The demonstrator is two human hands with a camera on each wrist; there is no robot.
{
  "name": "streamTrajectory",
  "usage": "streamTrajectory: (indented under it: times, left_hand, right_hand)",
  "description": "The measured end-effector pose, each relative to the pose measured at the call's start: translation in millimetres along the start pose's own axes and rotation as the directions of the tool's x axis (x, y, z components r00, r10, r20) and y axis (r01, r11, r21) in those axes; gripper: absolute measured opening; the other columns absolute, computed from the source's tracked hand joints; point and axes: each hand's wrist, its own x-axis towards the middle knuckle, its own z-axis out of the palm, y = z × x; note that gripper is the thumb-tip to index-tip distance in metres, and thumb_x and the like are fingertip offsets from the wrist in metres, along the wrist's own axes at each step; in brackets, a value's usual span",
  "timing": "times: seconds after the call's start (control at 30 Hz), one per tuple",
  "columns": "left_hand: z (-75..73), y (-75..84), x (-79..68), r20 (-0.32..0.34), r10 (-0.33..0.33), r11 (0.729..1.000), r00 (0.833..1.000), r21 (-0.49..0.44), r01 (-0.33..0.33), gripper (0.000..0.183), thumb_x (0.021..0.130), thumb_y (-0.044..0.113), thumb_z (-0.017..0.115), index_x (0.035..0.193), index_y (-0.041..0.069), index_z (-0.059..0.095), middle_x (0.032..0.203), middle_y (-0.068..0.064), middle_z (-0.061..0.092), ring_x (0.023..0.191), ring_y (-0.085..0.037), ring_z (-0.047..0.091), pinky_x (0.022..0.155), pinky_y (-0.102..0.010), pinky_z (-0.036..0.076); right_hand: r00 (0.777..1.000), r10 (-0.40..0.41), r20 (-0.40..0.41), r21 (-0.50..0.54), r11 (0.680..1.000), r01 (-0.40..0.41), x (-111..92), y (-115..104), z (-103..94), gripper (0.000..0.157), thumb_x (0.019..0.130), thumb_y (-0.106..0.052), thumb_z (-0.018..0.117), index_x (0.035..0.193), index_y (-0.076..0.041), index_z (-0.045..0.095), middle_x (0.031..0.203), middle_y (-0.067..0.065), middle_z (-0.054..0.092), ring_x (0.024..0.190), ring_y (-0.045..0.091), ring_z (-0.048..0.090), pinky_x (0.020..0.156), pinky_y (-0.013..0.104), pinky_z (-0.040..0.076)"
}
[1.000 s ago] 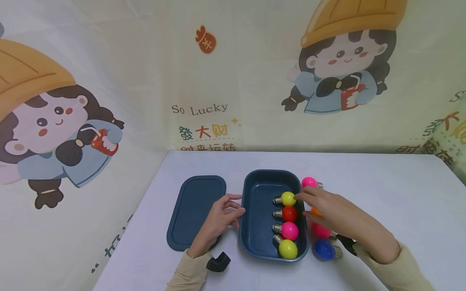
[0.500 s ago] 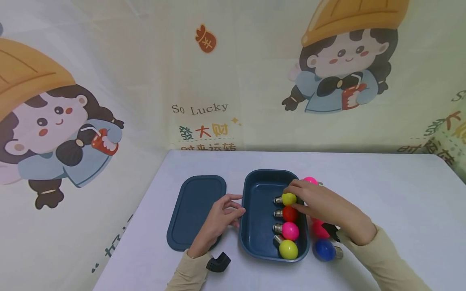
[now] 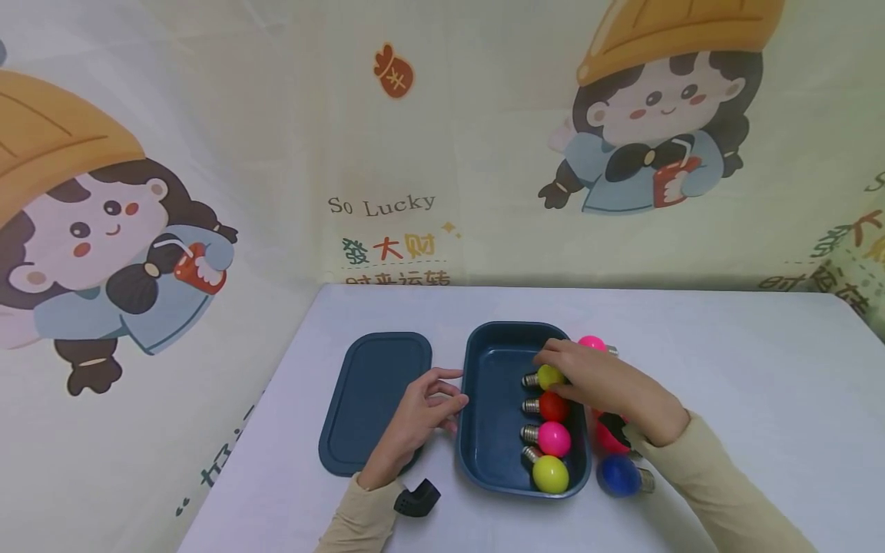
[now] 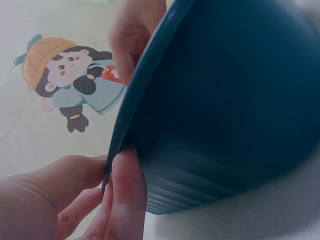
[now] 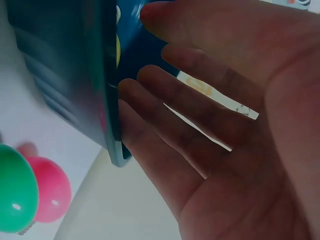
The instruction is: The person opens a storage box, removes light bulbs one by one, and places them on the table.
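In the head view, a dark blue box [image 3: 492, 478] holds a column of light bulbs. My left hand [image 3: 422, 411] pinches its left rim; thumb and fingers straddle the box wall [image 4: 240, 100] in the left wrist view. Reaching over the right rim, my right hand [image 3: 594, 376] has its fingers beyond and its thumb before the farthest bulb, a yellow light bulb [image 3: 549, 375]. Below that lie a red bulb [image 3: 554, 407], a pink bulb [image 3: 555, 439] and another yellow bulb [image 3: 551, 475]. In the right wrist view, the right fingers [image 5: 165, 110] bend loosely over the rim.
A dark blue lid [image 3: 373, 399] lies flat left of the box. Right of it are a pink bulb [image 3: 591, 345], a red-pink bulb [image 3: 610, 434] and a blue bulb [image 3: 618, 475]. The right wrist view shows a green bulb [image 5: 17, 187] outside the box.
My right hand has moved left over the box's right rim, and its fingers have come around the farthest yellow bulb. The left hand stays at the left rim.
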Motion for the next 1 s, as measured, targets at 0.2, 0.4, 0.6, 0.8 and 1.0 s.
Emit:
streamTrajectory:
  times: [0.2, 0.4, 0.6, 0.8, 1.0]
  left_hand:
    - [0.1, 1.0, 1.1, 0.003, -0.001, 1.0, 1.0, 0.003, 0.001, 0.047, 0.092, 0.016, 0.072, 0.135, 0.004, 0.056, 0.1, -0.013, 0.064, 0.07, -0.013, 0.064, 0.063, -0.035, 0.061]
    - [0.6, 2.9, 0.6, 0.002, -0.003, 1.0, 1.0, 0.0, 0.003, 0.048, 0.092, 0.014, 0.072, 0.135, 0.003, 0.055, 0.1, -0.014, 0.064, 0.071, -0.015, 0.064, 0.063, -0.036, 0.06]
    - [0.2, 3.1, 0.4, 0.004, -0.005, 1.0, 1.0, 0.003, 0.005, 0.048, 0.092, 0.014, 0.072, 0.135, 0.004, 0.055, 0.099, -0.014, 0.064, 0.069, -0.015, 0.063, 0.063, -0.037, 0.061]
    - [-0.2, 3.2, 0.8, 0.004, -0.007, 1.0, 1.0, 0.0, 0.007, 0.048, 0.092, 0.015, 0.072, 0.135, 0.004, 0.055, 0.099, -0.013, 0.064, 0.069, -0.015, 0.064, 0.063, -0.037, 0.061]
    - [-1.7, 1.7, 1.8, 0.005, -0.01, 1.0, 1.0, 0.002, 0.01, 0.048, 0.092, 0.015, 0.072, 0.135, 0.004, 0.055, 0.099, -0.013, 0.064, 0.07, -0.013, 0.065, 0.062, -0.035, 0.061]
  right_hand:
    - [1.0, -0.022, 0.021, -0.009, 1.0, 0.022, 7, 1, 1.2, 0.036, 0.083, -0.009, 0.079, 0.116, -0.001, 0.067, 0.106, 0.01, 0.063, 0.092, 0.019, 0.062, 0.075, 0.028, 0.06]
    - [0.998, -0.039, 0.047, -0.033, 0.999, 0.041, 14, 4, 3.8, 0.033, 0.082, -0.006, 0.08, 0.113, 0.0, 0.068, 0.105, 0.012, 0.063, 0.091, 0.02, 0.063, 0.075, 0.029, 0.06]
    - [0.997, -0.03, 0.078, -0.03, 0.999, 0.032, 19, 7, 6.0, 0.032, 0.082, -0.003, 0.079, 0.112, -0.001, 0.069, 0.106, 0.012, 0.063, 0.095, 0.023, 0.062, 0.077, 0.032, 0.06]
    - [0.995, -0.008, 0.098, -0.053, 0.999, 0.014, 24, 7, 8.4, 0.031, 0.081, -0.002, 0.079, 0.11, -0.003, 0.071, 0.104, 0.011, 0.065, 0.095, 0.023, 0.063, 0.075, 0.033, 0.061]
    - [0.994, -0.016, 0.104, -0.079, 0.997, 0.024, 28, 8, 10.3, 0.03, 0.08, -0.003, 0.08, 0.109, -0.002, 0.072, 0.102, 0.011, 0.068, 0.093, 0.024, 0.064, 0.076, 0.035, 0.061]
